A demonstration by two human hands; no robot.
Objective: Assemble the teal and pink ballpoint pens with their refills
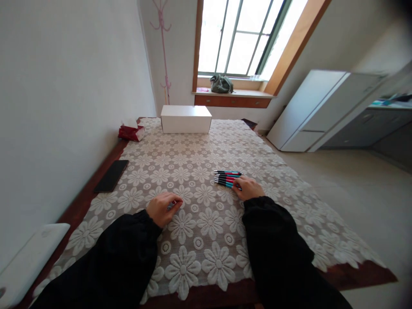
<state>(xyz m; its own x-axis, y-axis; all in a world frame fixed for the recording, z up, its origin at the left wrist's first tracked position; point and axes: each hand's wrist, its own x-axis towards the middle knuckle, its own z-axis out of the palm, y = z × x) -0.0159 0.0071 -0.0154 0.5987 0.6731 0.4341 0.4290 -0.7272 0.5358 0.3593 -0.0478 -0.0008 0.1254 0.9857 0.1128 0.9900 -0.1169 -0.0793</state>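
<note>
Several click pens (pixel 225 178) with teal, red and black barrels lie side by side in a row on the lace tablecloth (pixel 210 223). At their right ends is my right hand (pixel 249 188), its thumb and fingers closed on the end of the nearest pen. The other ends of the pens point left, with silver tips showing. My left hand (pixel 162 209) rests on the cloth to the left of the pens, apart from them. Its fingers are curled and the thumb tip meets the index finger; I see nothing held there.
A white box (pixel 186 119) stands at the table's far end. Along the left edge lie a red tissue pack (pixel 131 132), a black phone (pixel 111 176) and a white device (pixel 34 257). The wall borders the left side; a white fridge (pixel 325 111) stands beyond the right.
</note>
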